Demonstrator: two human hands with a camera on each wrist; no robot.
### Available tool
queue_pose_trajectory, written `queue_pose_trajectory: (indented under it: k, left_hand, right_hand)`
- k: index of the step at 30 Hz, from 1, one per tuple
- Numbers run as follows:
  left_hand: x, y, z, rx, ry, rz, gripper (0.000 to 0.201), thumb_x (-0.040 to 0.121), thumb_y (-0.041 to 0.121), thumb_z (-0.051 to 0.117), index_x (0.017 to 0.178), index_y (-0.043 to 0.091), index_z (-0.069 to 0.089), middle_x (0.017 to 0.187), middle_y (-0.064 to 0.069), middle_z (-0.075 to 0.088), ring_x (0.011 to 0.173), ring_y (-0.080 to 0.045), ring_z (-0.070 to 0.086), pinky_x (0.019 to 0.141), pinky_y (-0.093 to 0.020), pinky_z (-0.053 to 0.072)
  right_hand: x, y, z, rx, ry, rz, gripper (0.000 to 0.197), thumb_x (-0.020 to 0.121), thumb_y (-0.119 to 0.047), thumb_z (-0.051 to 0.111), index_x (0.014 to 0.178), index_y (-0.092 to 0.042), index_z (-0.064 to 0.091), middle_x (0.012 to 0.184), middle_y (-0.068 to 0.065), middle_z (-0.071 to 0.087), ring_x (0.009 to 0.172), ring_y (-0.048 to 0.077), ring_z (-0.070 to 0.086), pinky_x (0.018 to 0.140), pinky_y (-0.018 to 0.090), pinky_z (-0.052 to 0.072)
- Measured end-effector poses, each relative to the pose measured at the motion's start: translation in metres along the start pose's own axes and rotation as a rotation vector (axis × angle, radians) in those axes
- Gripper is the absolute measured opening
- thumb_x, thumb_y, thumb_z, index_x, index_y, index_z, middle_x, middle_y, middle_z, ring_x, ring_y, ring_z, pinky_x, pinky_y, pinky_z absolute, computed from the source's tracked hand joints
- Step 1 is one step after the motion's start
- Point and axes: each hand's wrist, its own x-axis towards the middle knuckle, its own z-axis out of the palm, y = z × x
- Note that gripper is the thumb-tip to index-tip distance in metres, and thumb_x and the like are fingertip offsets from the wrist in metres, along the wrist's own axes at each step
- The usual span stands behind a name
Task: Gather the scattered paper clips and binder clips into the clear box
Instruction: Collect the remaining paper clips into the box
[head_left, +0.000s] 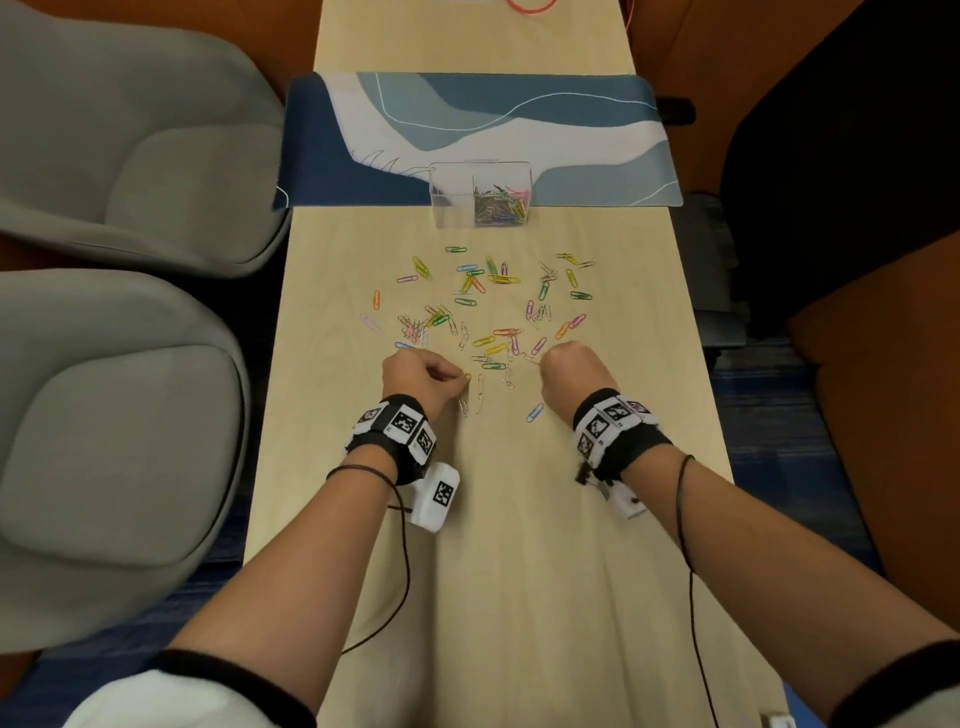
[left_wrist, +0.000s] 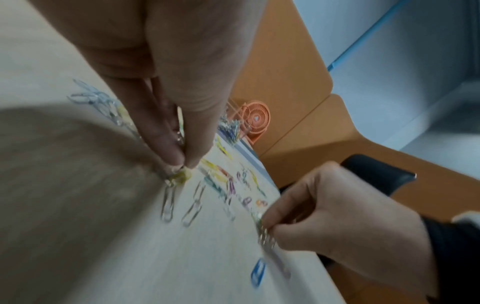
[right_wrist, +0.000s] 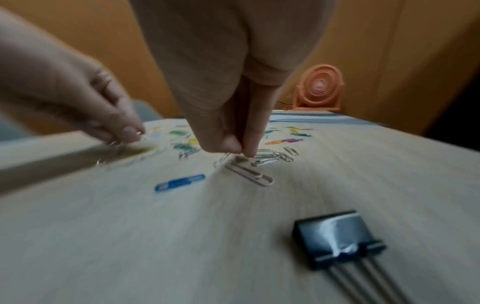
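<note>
The clear box (head_left: 452, 200) stands at the mat's near edge, with several paper clips in its right compartment. Many coloured and silver paper clips (head_left: 483, 312) lie scattered on the table between the box and my hands. My left hand (head_left: 462, 379) pinches a yellow paper clip (left_wrist: 179, 176) at the table surface, next to two silver clips (left_wrist: 168, 205). My right hand (head_left: 543, 364) pinches silver paper clips (left_wrist: 265, 234) between thumb and fingertips (right_wrist: 250, 150), low over the table. A blue clip (right_wrist: 179, 182) and a pale pink clip (right_wrist: 252, 174) lie just nearer. A black binder clip (right_wrist: 337, 238) lies under my right wrist.
A blue and white mat (head_left: 597, 130) covers the table's far part, and an orange desk fan (right_wrist: 320, 88) stands beyond it. Two grey chairs (head_left: 130, 156) flank the table's left edge. Bare wood (head_left: 493, 597) lies between my forearms.
</note>
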Motion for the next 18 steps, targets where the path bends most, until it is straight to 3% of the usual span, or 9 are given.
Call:
queue_pose_trajectory:
  k: [3, 5, 7, 9, 11, 15, 18]
  left_hand:
    - [0.004, 0.008, -0.009, -0.133, 0.059, 0.016, 0.007, 0.072, 0.012, 0.084, 0.075, 0.014, 0.078, 0.072, -0.001, 0.074, 0.067, -0.011, 0.069, 0.069, -0.021, 0.056]
    - [0.015, 0.019, -0.017, -0.252, 0.077, 0.031, 0.008, 0.073, 0.012, 0.084, 0.079, 0.013, 0.079, 0.074, -0.002, 0.075, 0.069, -0.014, 0.071, 0.07, -0.024, 0.058]
    - [0.032, 0.035, -0.025, -0.385, 0.086, 0.055, 0.01, 0.073, 0.012, 0.085, 0.082, 0.012, 0.079, 0.076, -0.005, 0.076, 0.073, -0.021, 0.073, 0.074, -0.031, 0.06]
    - [0.055, 0.055, -0.032, -0.452, 0.1, 0.095, 0.012, 0.074, 0.012, 0.084, 0.084, 0.011, 0.078, 0.078, -0.007, 0.076, 0.075, -0.022, 0.073, 0.075, -0.034, 0.06]
    - [0.08, 0.078, -0.039, -0.473, 0.123, 0.149, 0.014, 0.074, 0.012, 0.084, 0.086, 0.009, 0.078, 0.079, -0.009, 0.076, 0.073, -0.021, 0.073, 0.075, -0.034, 0.06]
    - [0.13, 0.121, -0.044, -0.456, 0.149, 0.261, 0.013, 0.074, 0.018, 0.085, 0.084, 0.014, 0.078, 0.078, -0.005, 0.076, 0.07, -0.02, 0.072, 0.071, -0.035, 0.061]
    - [0.163, 0.147, -0.042, -0.407, 0.204, 0.326, 0.014, 0.074, 0.023, 0.085, 0.084, 0.015, 0.078, 0.077, 0.001, 0.075, 0.07, -0.014, 0.072, 0.063, -0.025, 0.058]
  right_hand:
    - [0.009, 0.023, 0.002, 0.374, 0.078, 0.209, 0.008, 0.074, -0.017, 0.073, 0.08, -0.012, 0.077, 0.086, 0.003, 0.073, 0.086, 0.018, 0.065, 0.084, 0.023, 0.047]
    - [0.012, 0.035, -0.001, 0.734, 0.084, 0.313, 0.009, 0.067, -0.019, 0.081, 0.076, -0.016, 0.079, 0.079, -0.001, 0.075, 0.082, 0.012, 0.068, 0.083, 0.022, 0.051]
    - [0.012, 0.04, -0.017, 1.147, 0.071, 0.384, 0.014, 0.066, -0.009, 0.083, 0.079, -0.01, 0.079, 0.081, 0.006, 0.076, 0.083, 0.019, 0.071, 0.08, 0.026, 0.058]
    - [0.017, 0.041, -0.042, 1.484, 0.041, 0.375, 0.019, 0.071, 0.006, 0.076, 0.09, 0.006, 0.073, 0.09, 0.018, 0.073, 0.085, 0.025, 0.07, 0.077, 0.026, 0.059]
    - [0.026, 0.041, -0.071, 1.64, 0.032, 0.34, 0.02, 0.077, 0.011, 0.069, 0.096, 0.012, 0.068, 0.095, 0.023, 0.071, 0.084, 0.025, 0.07, 0.076, 0.024, 0.059]
    - [0.058, 0.049, -0.117, 1.765, 0.091, 0.297, 0.017, 0.081, 0.01, 0.065, 0.097, 0.009, 0.068, 0.094, 0.023, 0.07, 0.089, 0.024, 0.07, 0.081, 0.026, 0.057]
    - [0.087, 0.055, -0.139, 1.811, 0.176, 0.295, 0.014, 0.078, 0.009, 0.068, 0.092, 0.006, 0.07, 0.092, 0.021, 0.071, 0.092, 0.024, 0.071, 0.08, 0.025, 0.058]
